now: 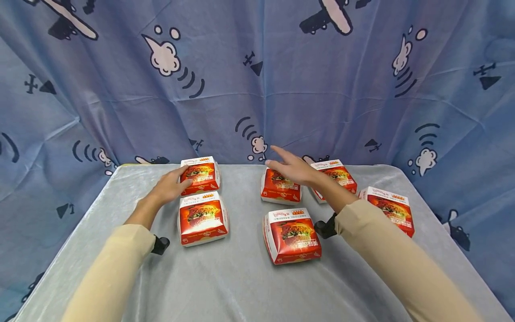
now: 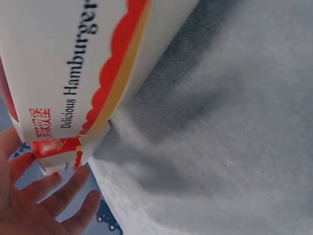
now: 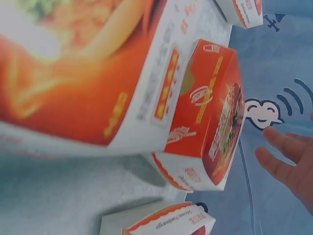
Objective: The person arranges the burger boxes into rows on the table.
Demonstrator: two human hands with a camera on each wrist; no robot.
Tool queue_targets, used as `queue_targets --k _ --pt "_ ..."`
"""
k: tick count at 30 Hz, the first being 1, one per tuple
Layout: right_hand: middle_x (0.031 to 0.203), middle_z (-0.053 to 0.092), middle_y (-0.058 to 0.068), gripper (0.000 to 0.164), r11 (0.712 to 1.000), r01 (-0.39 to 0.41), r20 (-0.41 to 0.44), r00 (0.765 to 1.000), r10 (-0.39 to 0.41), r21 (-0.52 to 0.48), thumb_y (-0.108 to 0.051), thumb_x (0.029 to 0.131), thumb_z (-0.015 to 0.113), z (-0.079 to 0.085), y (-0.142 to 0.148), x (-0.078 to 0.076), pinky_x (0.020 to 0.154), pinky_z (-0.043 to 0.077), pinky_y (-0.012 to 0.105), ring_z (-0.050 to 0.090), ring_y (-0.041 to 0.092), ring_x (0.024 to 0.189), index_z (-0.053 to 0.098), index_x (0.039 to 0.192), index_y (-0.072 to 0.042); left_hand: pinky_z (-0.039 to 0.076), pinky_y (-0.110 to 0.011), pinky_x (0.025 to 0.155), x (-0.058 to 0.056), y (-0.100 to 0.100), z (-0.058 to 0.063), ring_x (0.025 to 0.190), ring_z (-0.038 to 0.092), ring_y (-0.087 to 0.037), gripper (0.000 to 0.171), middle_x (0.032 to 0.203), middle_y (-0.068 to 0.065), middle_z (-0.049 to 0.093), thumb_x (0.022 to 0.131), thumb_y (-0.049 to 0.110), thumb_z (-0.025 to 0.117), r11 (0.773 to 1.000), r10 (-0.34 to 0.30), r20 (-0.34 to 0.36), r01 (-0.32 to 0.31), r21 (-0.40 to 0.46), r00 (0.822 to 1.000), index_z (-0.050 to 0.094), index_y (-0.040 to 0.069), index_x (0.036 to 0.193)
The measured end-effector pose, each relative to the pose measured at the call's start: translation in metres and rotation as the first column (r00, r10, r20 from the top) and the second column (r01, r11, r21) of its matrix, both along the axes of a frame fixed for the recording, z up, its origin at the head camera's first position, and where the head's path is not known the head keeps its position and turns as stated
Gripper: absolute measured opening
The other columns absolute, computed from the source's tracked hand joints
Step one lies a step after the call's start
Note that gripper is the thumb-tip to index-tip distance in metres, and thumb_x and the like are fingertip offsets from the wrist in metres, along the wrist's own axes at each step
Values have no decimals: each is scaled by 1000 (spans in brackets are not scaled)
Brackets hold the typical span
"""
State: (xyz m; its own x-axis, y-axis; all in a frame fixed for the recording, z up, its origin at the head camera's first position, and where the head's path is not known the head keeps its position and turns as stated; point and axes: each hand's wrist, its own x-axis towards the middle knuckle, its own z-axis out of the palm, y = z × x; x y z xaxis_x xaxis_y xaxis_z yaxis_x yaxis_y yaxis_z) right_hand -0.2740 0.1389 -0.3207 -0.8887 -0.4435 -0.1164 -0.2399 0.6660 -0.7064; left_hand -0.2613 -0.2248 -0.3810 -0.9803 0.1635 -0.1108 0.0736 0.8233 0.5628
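1. Where the left hand [image 1: 168, 185] reaches over the table [image 1: 245, 281], it is at the left side of the far left box [image 1: 202, 176]. Fingers spread wide, thumb and forefinger apart at the box's edge; contact cannot be told. Such a spread probably suits a broad box.
2. Right hand [image 1: 293, 170] hangs above the far middle box [image 1: 281, 190], fingers extended, parted, holding nothing. Right wrist view shows a gap between fingers and box; the height presumably spares the lid a knock.
3. Near left box [image 1: 202, 219] sits just nearer than the far left one; whether they touch is unclear. Near middle box [image 1: 295, 237] stands apart, slightly askew.
4. Far right box [image 1: 339, 175] and near right box [image 1: 392, 208]: partly hidden by the right arm [image 1: 382, 232].
5. All six rest picture side up, likely steady on broad bases.
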Motion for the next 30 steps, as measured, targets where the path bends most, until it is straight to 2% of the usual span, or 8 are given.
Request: queue_targets --k 5,10,14,18,24,30 --pt "164 17 14 70 1000 -6 -8 1000 6 -9 -42 103 45 -1 -10 0 116 18 61 18 38 149 17 160 -13 24 -61 113 -2 0 0 143 27 -46 65 156 -30 29 104 26 48 1000 4 25 -4 3 1000 22 -2 156" --pt "165 15 12 70 1000 -6 9 1000 6 7 -44 102 45 0 -20 1 116 18 61 21 38 148 16 161 -16 25 -61 113 -5 2 1 144 26 -45 65 156 -29 28 104 27 48 1000 3 40 -3 -1 999 22 -1 157" --pt "165 15 13 71 1000 -17 23 1000 17 17 -43 102 47 1 -28 0 115 20 62 27 39 146 17 161 -19 26 -61 113 -7 4 2 143 27 -45 66 156 -29 28 104 26 49 1000 9 53 -8 -12 999 21 -1 157" --pt "164 18 12 72 999 -40 20 999 40 5 -41 101 50 1 -38 -1 114 26 59 34 38 143 18 161 -16 26 -62 113 -8 5 3 143 27 -46 65 156 -30 29 104 26 51 1000 8 62 -7 -16 998 23 -1 156" --pt "164 20 9 71 998 -59 26 998 59 12 -40 101 50 0 -52 -3 115 24 57 26 34 147 20 160 -14 26 -62 112 -9 9 8 143 26 -45 66 157 -28 28 103 27 52 1000 -5 100 5 -6 995 24 2 157" --pt "164 21 9 69 998 -63 60 996 62 9 -39 102 50 -5 -64 -4 116 24 56 22 32 149 22 160 -14 26 -61 113 -10 12 12 143 28 -45 65 156 -28 30 103 27 52 999 -22 112 25 -26 993 26 1 156"
